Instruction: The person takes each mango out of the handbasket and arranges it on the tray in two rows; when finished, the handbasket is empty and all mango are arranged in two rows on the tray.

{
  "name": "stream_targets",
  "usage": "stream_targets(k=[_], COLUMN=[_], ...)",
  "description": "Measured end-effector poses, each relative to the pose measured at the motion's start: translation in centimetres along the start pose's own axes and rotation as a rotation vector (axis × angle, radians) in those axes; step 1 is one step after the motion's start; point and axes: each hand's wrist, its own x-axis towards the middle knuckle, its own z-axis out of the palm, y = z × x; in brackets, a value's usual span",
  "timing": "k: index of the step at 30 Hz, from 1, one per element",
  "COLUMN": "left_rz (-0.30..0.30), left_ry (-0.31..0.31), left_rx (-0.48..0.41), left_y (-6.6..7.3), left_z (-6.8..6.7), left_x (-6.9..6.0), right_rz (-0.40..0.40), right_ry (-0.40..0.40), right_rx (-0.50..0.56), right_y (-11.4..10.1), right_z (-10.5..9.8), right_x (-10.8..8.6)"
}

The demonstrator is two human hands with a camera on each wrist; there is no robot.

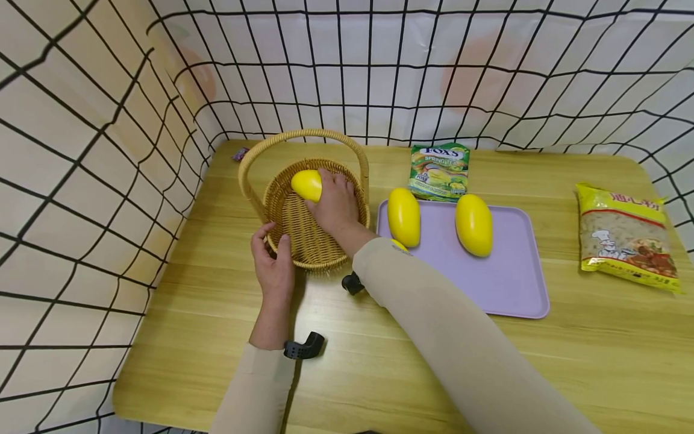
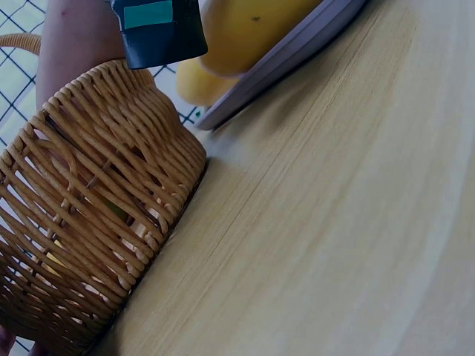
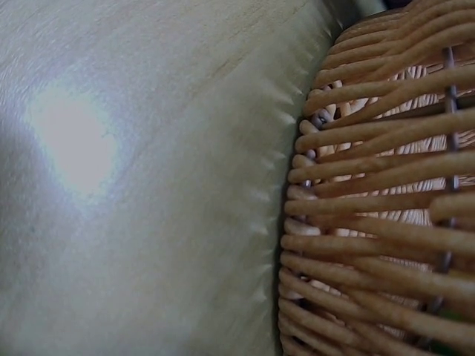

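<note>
A wicker basket (image 1: 303,241) with a tall hooped handle stands on the table; its woven side (image 2: 111,170) fills the left of the left wrist view. My right hand (image 1: 337,204) reaches inside and grips a yellow mango (image 1: 306,184) near the basket's back wall. At the front left, my left hand (image 1: 275,265) holds the basket's rim. On a lilac tray (image 1: 509,289) to the right lie two mangoes, one at the left (image 1: 403,217) and one further right (image 1: 474,225). The right sleeve mostly hides another mango (image 1: 399,245). The right wrist view shows only basket weave (image 3: 378,200) and table.
Behind the tray lies a green FOX'S packet (image 1: 439,172). A yellow food bag (image 1: 626,238) is at the far right. One small purple wrapper (image 1: 240,154) sits at the back left. Black wire mesh (image 1: 368,78) borders the table's back and sides.
</note>
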Motion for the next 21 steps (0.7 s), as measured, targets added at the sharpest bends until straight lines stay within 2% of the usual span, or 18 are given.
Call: stream_targets(k=[10,16,21], left_rz=[0.008,0.001,0.009], left_ry=[-0.009,-0.001,0.011], left_rx=[-0.010,-0.007,0.000], left_y=[0.0,0.1,0.0], left_z=[0.0,0.0,-0.1], left_x=[0.1,0.0,0.1], right_rz=[-0.011,-0.082,-0.137], right_ry=[0.012,0.050,0.062], right_rx=[0.009,0.012,0.007], right_y=[0.0,-0.7,-1.8], right_z=[-0.1,-0.7,-1.5], right_x=[-0.1,-0.5,-1.7])
